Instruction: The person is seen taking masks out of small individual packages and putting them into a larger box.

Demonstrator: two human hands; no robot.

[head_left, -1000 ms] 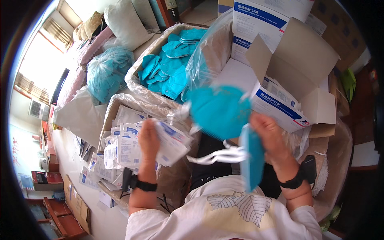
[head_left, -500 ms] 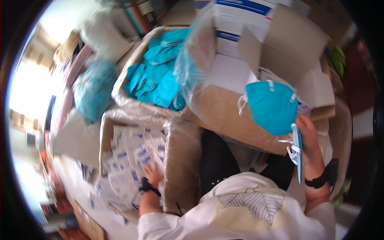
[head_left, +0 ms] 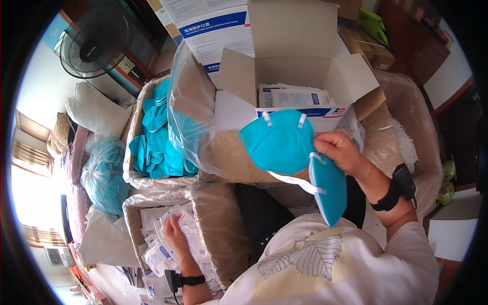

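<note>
My right hand [head_left: 341,152] is closed on two teal face masks with white straps. One face mask [head_left: 278,142] extends to the left of my fingers. Below the fingers hangs the second mask [head_left: 329,190], turned nearly edge-on, with a white strap looped between the two. My left hand [head_left: 177,238] is down in a plastic-lined carton [head_left: 218,229] at lower left, its fingers curled on a white packet [head_left: 175,211] among many loose ones. Beyond the masks stands an open white box [head_left: 300,66] with flat white packets [head_left: 295,96] lying inside.
A lined carton of loose teal masks [head_left: 157,132] stands at far left of centre. Beside it sits a clear bag of teal items [head_left: 105,175]. Closed white boxes [head_left: 213,30] are stacked behind the open one. A black fan [head_left: 94,46] stands at upper left; a large lined carton [head_left: 422,122] is on the right.
My right hand has brought the masks leftward, in front of the open box, and the lower mask has swung to show more of its face. My left fingers, spread before, are now curled.
</note>
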